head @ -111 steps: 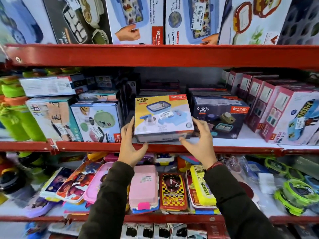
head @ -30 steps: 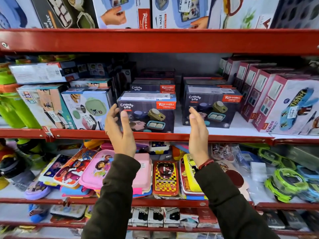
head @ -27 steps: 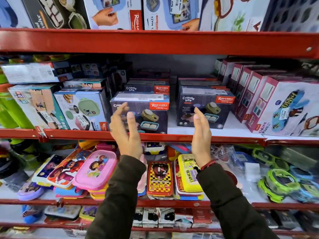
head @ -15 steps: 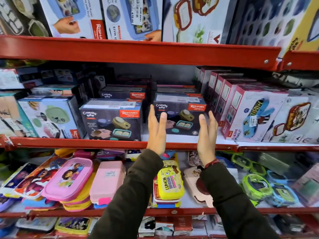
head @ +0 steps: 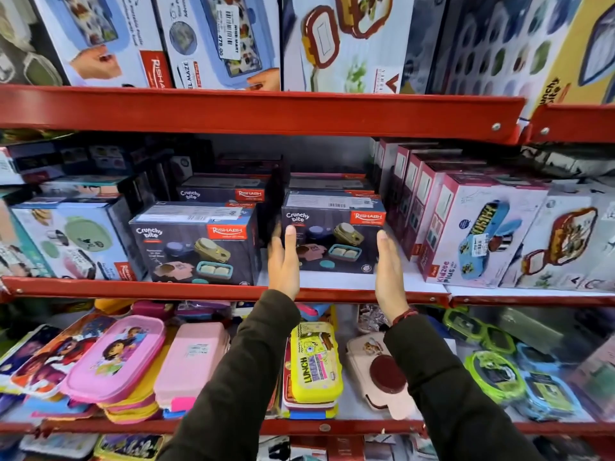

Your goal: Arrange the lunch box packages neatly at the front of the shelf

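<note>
Two dark Crunchy Bite lunch box packages stand on the middle red shelf. The left package sits at the shelf's front edge. The right package sits a little further back. My left hand is raised flat at that right package's left side, and my right hand is flat at its right side. Both hands have straight, spread fingers and neither clearly grips the box. More dark packages are stacked behind both.
A green-print lunch box package stands left of the dark ones, and pink Kidzee boxes line the right. Larger boxes fill the shelf above. Loose plastic lunch boxes cover the shelf below.
A yellow package I held earlier is gone from view. My hands left the left dark package and moved right, now flanking the right dark package.
</note>
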